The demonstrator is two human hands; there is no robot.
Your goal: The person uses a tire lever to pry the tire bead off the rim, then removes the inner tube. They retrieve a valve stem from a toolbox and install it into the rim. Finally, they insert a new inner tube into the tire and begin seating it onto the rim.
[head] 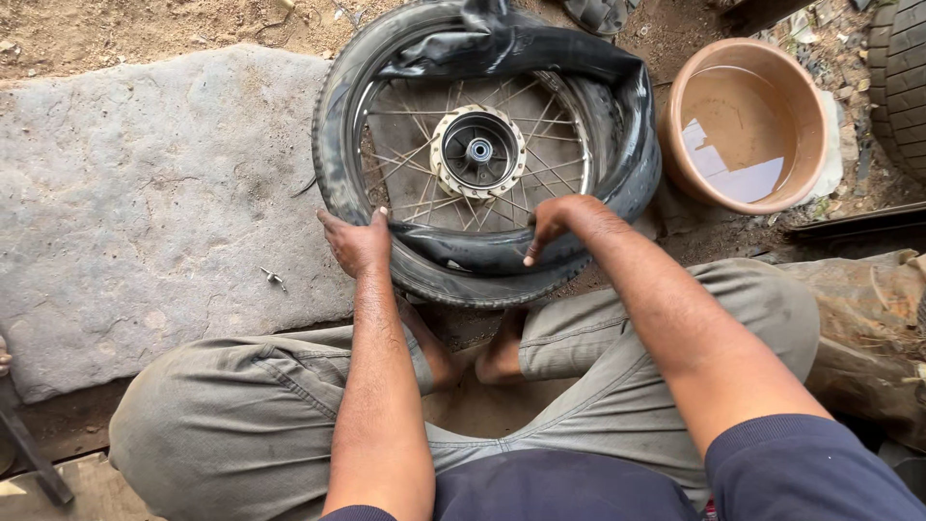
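We see the left hand [355,241] pressing flat on the black rubber tyre [333,145] of the spoked wheel on the ground; the right hand [552,224] pinches its black inner tube [540,53]. The round terracotta-coloured basin [675,145] holds murky water.

- Black tyre [340,154] and black inner tube [540,48]
- Silver spokes [405,159], pale metal hub [477,151]
- Terracotta-brown basin [675,116], murky brown water
- Grey stone slab [145,193]
- Olive-grey trousers [222,415]
- Navy sleeve [810,463]
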